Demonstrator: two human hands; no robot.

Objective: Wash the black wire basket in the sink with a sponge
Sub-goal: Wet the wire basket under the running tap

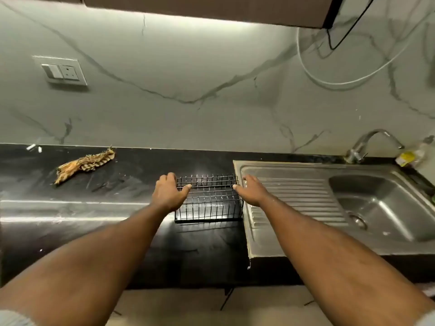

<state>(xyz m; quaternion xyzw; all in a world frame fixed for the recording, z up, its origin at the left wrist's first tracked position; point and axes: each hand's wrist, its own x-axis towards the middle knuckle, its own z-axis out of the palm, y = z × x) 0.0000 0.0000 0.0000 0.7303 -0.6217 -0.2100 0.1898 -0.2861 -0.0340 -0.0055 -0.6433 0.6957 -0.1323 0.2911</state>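
We are gripping the black wire basket (209, 201) at its two short ends. The left hand (168, 191) is curling its fingers over the top rim and laying its thumb along the near wire. The right hand (251, 190) is doing the same at the opposite end. The basket is sitting between the hands on the dark counter (117, 184), just beside the sink (294, 196) but not in it.

Judgement: we are starting the lift. We are advising an even raise with both hands, clearing the sink's raised edge under the right hand, then carrying the basket rightward to the basin beyond it.

Limits: the fingertips are hiding behind the rim wires. We are seeing no sponge anywhere. We cannot tell whether the base is off the counter. A bottle (412, 154) far right of the right hand is blurring out.
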